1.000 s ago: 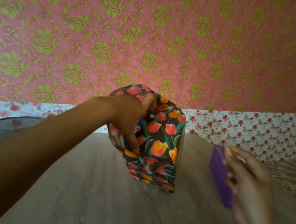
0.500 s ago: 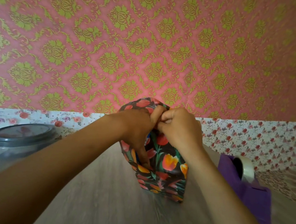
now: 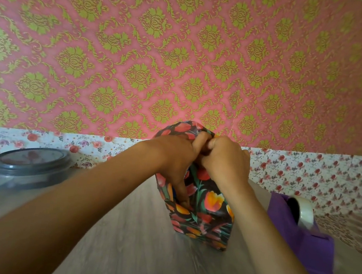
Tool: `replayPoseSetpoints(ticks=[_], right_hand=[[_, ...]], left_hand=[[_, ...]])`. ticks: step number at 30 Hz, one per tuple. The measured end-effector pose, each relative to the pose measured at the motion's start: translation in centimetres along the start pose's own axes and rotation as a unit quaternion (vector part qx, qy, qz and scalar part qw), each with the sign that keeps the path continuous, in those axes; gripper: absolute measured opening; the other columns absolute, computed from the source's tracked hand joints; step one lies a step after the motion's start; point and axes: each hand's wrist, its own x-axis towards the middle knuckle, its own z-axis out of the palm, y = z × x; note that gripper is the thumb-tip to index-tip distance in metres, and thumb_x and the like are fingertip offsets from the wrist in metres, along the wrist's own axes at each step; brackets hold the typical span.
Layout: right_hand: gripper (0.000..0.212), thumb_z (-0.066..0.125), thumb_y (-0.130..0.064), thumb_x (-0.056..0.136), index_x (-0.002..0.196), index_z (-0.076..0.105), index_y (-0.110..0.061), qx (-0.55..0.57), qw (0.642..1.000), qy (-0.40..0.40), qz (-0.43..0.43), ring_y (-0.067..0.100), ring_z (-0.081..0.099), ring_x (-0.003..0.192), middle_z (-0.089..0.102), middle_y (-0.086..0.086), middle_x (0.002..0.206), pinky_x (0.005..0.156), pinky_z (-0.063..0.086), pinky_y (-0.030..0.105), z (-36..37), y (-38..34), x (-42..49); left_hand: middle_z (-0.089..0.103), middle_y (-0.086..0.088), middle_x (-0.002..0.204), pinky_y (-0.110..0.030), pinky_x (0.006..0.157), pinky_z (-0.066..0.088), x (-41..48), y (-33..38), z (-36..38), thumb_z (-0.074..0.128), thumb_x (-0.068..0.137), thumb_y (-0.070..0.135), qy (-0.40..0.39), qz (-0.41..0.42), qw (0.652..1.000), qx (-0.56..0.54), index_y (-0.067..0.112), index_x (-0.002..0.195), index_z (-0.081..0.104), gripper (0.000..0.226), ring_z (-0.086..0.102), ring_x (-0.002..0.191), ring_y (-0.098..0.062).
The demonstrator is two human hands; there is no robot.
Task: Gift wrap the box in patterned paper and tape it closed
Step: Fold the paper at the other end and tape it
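Far left from you: round clear plastic container (image 3: 29, 166) with dark grey lid, lid on, reddish contents, blurred. It sits at far left corner of grey wood-grain table (image 3: 140, 255). Ahead of you: pink wallpaper (image 3: 183, 59) with green-gold damask medallions, filling upper view. Below it: white floral band (image 3: 328, 174) along wall at table height, larger red and pink blooms on your left, smaller sprigs on your right. Far right edge blurred, you cannot tell what lies there.
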Motion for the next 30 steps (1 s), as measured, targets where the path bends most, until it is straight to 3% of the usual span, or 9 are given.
replayPoseSetpoints(ticks=[2, 5, 10, 13, 17, 21, 26, 30], right_hand=[[0.017, 0.067, -0.035, 0.076, 0.078, 0.065, -0.018, -0.031, 0.999, 0.023, 0.010, 0.028, 0.059, 0.077, 0.061, 0.000, 0.067, 0.074, 0.028, 0.035, -0.2, 0.0, 0.0], [0.064, 0.069, -0.060, 0.065, 0.106, 0.053, -0.014, -0.074, 0.994, 0.053, 0.054, 0.029, 0.054, 0.102, 0.063, 0.007, 0.099, 0.084, 0.032, 0.039, -0.6, 0.7, 0.2], [0.113, 0.070, -0.066, 0.058, 0.143, 0.014, -0.015, -0.050, 0.995, 0.052, 0.074, 0.035, 0.025, 0.129, 0.028, 0.017, 0.141, 0.101, 0.024, 0.046, -0.5, 1.3, 0.3], [0.109, 0.061, -0.054, 0.074, 0.147, -0.010, -0.017, -0.034, 0.997, 0.020, 0.065, 0.040, 0.005, 0.140, 0.006, 0.018, 0.152, 0.108, 0.012, 0.055, 0.3, 0.3, 1.0], [0.103, 0.056, -0.042, 0.082, 0.146, -0.020, -0.016, -0.041, 0.996, -0.018, 0.072, 0.045, -0.010, 0.140, -0.008, 0.020, 0.155, 0.109, 0.000, 0.064, 0.6, -0.1, 1.4], [0.121, 0.064, -0.058, 0.071, 0.144, -0.024, -0.019, -0.037, 0.994, -0.052, 0.086, 0.045, -0.015, 0.140, -0.013, 0.017, 0.155, 0.107, -0.004, 0.065, 0.1, 0.8, 1.4], [0.137, 0.077, -0.062, 0.057, 0.144, -0.023, -0.027, 0.053, 0.979, -0.142, 0.133, 0.038, -0.008, 0.143, -0.012, 0.009, 0.157, 0.113, 0.002, 0.061, -1.8, 3.5, 0.7], [0.123, 0.083, -0.042, 0.058, 0.150, 0.002, -0.029, 0.259, 0.947, -0.125, 0.142, 0.024, 0.016, 0.143, 0.010, 0.002, 0.158, 0.113, 0.022, 0.045, -3.9, 7.1, -0.9]], left_hand=[[0.058, -0.008, 0.113, -0.040, 0.089, 0.048, 0.2, 0.0, 0.0, 0.085, 0.045, 0.059, -0.012, -0.004, 1.000, -0.003, 0.021, 0.135, 0.001, 0.129, 0.056, 0.103, -0.028], [0.060, -0.010, 0.114, -0.041, 0.090, 0.049, 0.4, -0.1, 0.0, 0.085, 0.046, 0.059, -0.026, -0.013, 1.000, -0.008, 0.025, 0.137, -0.005, 0.133, 0.056, 0.104, -0.028], [0.061, -0.010, 0.107, -0.041, 0.086, 0.050, 0.4, 0.2, -0.1, 0.086, 0.046, 0.058, -0.028, -0.019, 0.999, -0.013, 0.026, 0.137, -0.003, 0.131, 0.057, 0.098, -0.027], [0.058, -0.008, 0.115, -0.039, 0.090, 0.048, 0.0, 0.2, -0.1, 0.086, 0.042, 0.059, -0.016, -0.015, 1.000, -0.019, 0.026, 0.136, 0.002, 0.130, 0.055, 0.105, -0.025], [0.056, -0.007, 0.118, -0.036, 0.089, 0.048, -0.3, 0.4, -0.2, 0.087, 0.044, 0.056, -0.013, -0.020, 1.000, -0.020, 0.023, 0.137, 0.003, 0.129, 0.053, 0.106, -0.024], [0.056, -0.008, 0.120, -0.039, 0.091, 0.048, -0.3, 0.4, -0.4, 0.085, 0.044, 0.059, -0.031, -0.027, 0.999, -0.016, 0.026, 0.137, 0.002, 0.129, 0.053, 0.109, -0.025], [0.058, -0.008, 0.113, -0.038, 0.087, 0.050, -0.2, 0.9, -0.9, 0.085, 0.047, 0.057, -0.060, -0.050, 0.997, -0.005, 0.024, 0.139, -0.001, 0.130, 0.056, 0.099, -0.024], [0.055, -0.008, 0.119, -0.036, 0.088, 0.049, -0.2, 1.1, -0.9, 0.085, 0.047, 0.058, -0.069, -0.060, 0.996, -0.002, 0.023, 0.143, -0.004, 0.135, 0.054, 0.102, -0.025]])
